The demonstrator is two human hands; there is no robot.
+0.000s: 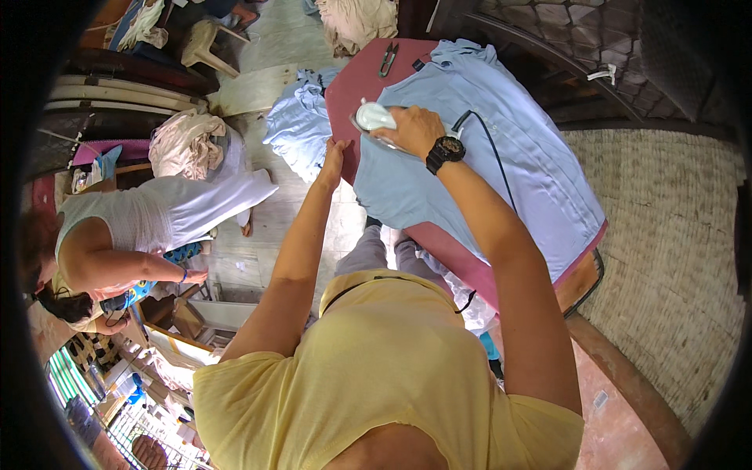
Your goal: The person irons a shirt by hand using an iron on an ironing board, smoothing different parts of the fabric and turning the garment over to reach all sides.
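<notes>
A light blue shirt (513,145) lies spread over a red-covered ironing board (349,78). My right hand (419,131) is closed around the handle of a white iron (374,117). The iron rests near the board's left side, at the shirt's edge, and its dark cord (498,160) trails across the shirt. At the board's left edge, my left hand (334,160) has its fingers closed on the rim; its palm side is hidden. A black watch sits on my right wrist.
Green-handled thread snips (388,59) lie at the board's far end. A crumpled blue garment (299,117) hangs or lies beyond its left edge. Another person (133,227) bends at the left, near a beige cloth pile (188,145). A plastic chair (207,48) stands farther back.
</notes>
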